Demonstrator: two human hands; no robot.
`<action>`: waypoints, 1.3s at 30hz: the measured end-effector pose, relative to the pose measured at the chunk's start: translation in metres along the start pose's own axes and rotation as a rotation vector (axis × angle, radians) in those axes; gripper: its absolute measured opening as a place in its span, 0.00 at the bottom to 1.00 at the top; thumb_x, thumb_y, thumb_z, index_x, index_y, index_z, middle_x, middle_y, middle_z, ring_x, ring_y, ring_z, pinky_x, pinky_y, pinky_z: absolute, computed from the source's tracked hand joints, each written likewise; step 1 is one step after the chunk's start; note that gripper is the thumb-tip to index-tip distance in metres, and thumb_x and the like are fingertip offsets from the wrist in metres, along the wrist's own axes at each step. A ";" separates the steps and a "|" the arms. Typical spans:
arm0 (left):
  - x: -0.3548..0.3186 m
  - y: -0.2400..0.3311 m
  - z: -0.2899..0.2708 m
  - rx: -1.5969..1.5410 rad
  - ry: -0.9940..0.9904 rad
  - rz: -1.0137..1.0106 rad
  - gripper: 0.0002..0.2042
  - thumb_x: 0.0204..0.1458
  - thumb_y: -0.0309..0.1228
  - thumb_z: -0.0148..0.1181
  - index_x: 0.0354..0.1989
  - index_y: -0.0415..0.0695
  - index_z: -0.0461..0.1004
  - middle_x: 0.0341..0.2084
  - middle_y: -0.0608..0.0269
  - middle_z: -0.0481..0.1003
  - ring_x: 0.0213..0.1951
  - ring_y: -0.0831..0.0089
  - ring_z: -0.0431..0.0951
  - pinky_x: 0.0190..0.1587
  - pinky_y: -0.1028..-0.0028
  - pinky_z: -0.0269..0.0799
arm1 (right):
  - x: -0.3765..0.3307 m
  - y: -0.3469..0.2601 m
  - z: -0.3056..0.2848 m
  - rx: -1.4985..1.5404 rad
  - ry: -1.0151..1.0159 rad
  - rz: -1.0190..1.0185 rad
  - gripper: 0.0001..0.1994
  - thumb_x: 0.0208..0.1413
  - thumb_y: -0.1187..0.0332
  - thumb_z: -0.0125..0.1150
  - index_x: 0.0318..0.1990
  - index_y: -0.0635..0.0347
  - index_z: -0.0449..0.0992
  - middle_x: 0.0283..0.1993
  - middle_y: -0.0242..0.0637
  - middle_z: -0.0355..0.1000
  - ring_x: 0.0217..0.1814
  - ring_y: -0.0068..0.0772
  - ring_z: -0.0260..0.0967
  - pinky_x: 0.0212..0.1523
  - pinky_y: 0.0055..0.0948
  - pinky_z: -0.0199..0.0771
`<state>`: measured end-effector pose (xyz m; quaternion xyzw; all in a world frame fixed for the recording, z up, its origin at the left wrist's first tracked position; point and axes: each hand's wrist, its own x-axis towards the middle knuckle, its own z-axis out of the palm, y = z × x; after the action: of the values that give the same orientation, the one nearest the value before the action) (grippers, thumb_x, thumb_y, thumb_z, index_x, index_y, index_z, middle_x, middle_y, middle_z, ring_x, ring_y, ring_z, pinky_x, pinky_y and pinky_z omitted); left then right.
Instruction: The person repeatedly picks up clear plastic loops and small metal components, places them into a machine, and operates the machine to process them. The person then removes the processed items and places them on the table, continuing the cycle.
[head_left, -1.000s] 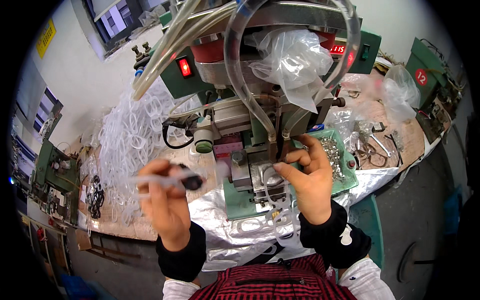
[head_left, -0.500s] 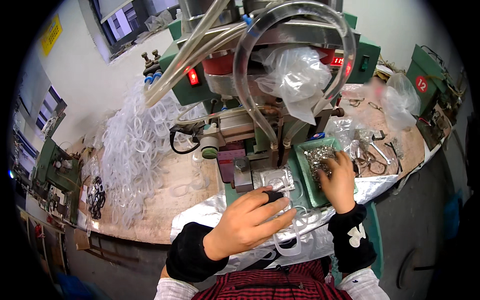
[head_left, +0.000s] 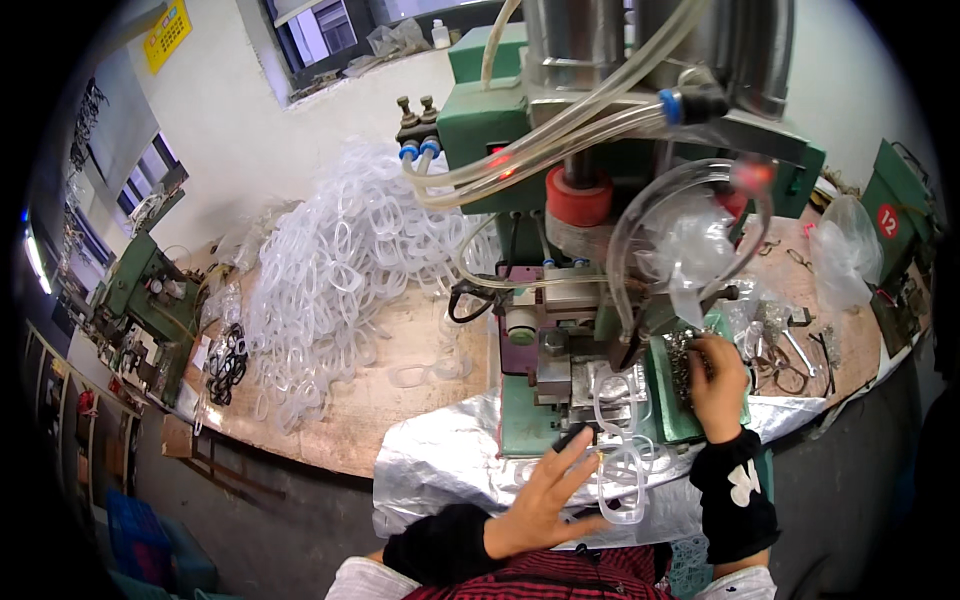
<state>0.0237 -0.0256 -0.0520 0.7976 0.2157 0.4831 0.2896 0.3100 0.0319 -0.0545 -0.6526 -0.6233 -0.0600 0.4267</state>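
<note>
A clear plastic eyeglass frame [head_left: 622, 517] lies lengthwise in front of the press, its far lens ring over the metal fixture [head_left: 580, 385] and its near ring toward me. Just left of that near ring is my left hand [head_left: 545, 500], fingers spread, a black cover on one fingertip. Whether its fingertips touch the frame I cannot tell. My right hand [head_left: 718, 385] reaches into a green tray [head_left: 675, 420] of small shiny metal parts [head_left: 678, 362]. Its fingers are bent together among the parts; what they pinch is hidden. More clear frames lie beside the near ring.
The green press [head_left: 480, 115] with clear hoses and a red cylinder [head_left: 578, 195] rises ahead. Left of it is a big heap of clear frames [head_left: 340, 270]. Foil [head_left: 440, 435] covers the table's front edge. A wrench [head_left: 798, 352] and a plastic bag [head_left: 845, 250] lie right.
The view has swung left, so everything sits farther right. My left hand has drawn back from the fixture and spread its fingers. My right hand stays at the tray, fingers more curled.
</note>
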 end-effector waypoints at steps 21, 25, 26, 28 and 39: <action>-0.027 -0.170 -0.165 1.026 0.120 -0.444 0.23 0.38 0.24 0.67 0.48 0.40 0.74 0.46 0.46 0.74 0.53 0.47 0.69 0.57 0.56 0.65 | -0.054 -0.004 -0.036 0.149 0.162 0.335 0.06 0.54 0.79 0.62 0.39 0.68 0.79 0.37 0.36 0.77 0.42 0.28 0.73 0.46 0.26 0.69; -0.005 -0.149 -0.157 1.139 0.003 -0.595 0.24 0.40 0.23 0.63 0.51 0.38 0.73 0.37 0.51 0.76 0.44 0.50 0.72 0.49 0.56 0.66 | -0.052 -0.029 -0.046 0.242 0.143 0.327 0.07 0.47 0.81 0.64 0.35 0.66 0.80 0.35 0.40 0.77 0.41 0.37 0.74 0.45 0.31 0.71; -0.004 -0.147 -0.155 1.176 -0.069 -0.591 0.24 0.41 0.23 0.62 0.52 0.38 0.73 0.35 0.52 0.77 0.43 0.51 0.72 0.48 0.56 0.66 | -0.040 -0.047 -0.046 0.290 0.114 0.279 0.07 0.47 0.81 0.65 0.35 0.66 0.80 0.35 0.40 0.77 0.40 0.37 0.74 0.45 0.31 0.71; -0.005 -0.149 -0.156 1.232 -0.160 -0.456 0.24 0.42 0.25 0.62 0.52 0.39 0.72 0.30 0.53 0.78 0.39 0.52 0.75 0.44 0.57 0.68 | -0.014 -0.075 -0.039 0.398 0.043 0.181 0.08 0.45 0.81 0.65 0.35 0.65 0.80 0.35 0.40 0.77 0.39 0.37 0.74 0.44 0.32 0.71; 0.029 -0.095 -0.199 0.460 -0.324 -0.887 0.14 0.57 0.27 0.49 0.48 0.37 0.77 0.35 0.46 0.76 0.39 0.56 0.76 0.44 0.66 0.70 | 0.010 -0.122 0.006 0.960 0.077 0.445 0.22 0.48 0.80 0.67 0.52 0.69 0.70 0.37 0.35 0.77 0.43 0.22 0.74 0.50 0.22 0.71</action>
<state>-0.1477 0.1134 -0.0244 0.7371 0.5857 0.1244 0.3133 0.2042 0.0257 0.0066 -0.4975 -0.4108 0.3001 0.7026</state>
